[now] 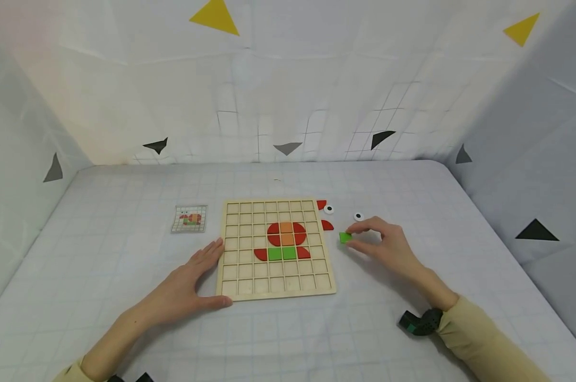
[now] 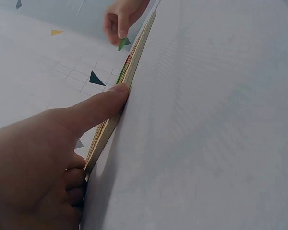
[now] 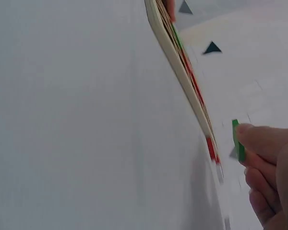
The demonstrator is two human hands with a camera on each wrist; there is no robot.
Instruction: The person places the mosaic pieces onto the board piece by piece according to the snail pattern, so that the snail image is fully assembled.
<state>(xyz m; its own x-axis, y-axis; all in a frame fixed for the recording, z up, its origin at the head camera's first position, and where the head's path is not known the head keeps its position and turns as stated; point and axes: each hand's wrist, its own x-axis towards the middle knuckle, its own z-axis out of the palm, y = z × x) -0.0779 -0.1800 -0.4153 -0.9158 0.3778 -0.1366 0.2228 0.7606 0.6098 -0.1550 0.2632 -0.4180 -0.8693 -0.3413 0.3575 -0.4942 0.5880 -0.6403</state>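
Note:
A wooden grid board (image 1: 249,270) lies on the table with red, orange and green tiles set in its cells. My right hand (image 1: 388,246) pinches a green square tile (image 1: 345,237) between thumb and fingertips, just right of the board. In the right wrist view this green tile (image 3: 238,140) is seen nearly edge-on, above the table. My left hand (image 1: 185,286) rests at the board's left side, fingers extended along that edge and thumb at the front left corner. The left wrist view shows the left thumb (image 2: 103,103) touching the board's side (image 2: 134,67).
Two red quarter-round tiles, the nearer red tile (image 1: 327,225) among them, lie by the board's right edge. Two round eye pieces, one an eye disc (image 1: 358,216), lie further right. A small pattern card (image 1: 189,219) lies left of the board. White cloth walls (image 1: 288,106) surround the table.

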